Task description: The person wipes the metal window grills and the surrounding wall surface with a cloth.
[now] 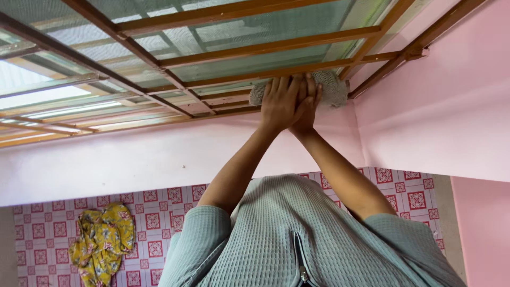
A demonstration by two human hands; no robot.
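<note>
Head view takes in a pink wall (159, 154) under a wooden-framed window (212, 58) with mesh panes — its lower right corner meets a second pink wall. Below lies a red-and-white patterned tiled floor (48, 228) with a crumpled yellow floral cloth (103, 242) on it. Both hands press a grey rag (332, 87) against the frame's corner — left hand (280, 103) with fingers flat and together, right hand (309, 106) overlapping beside it.
</note>
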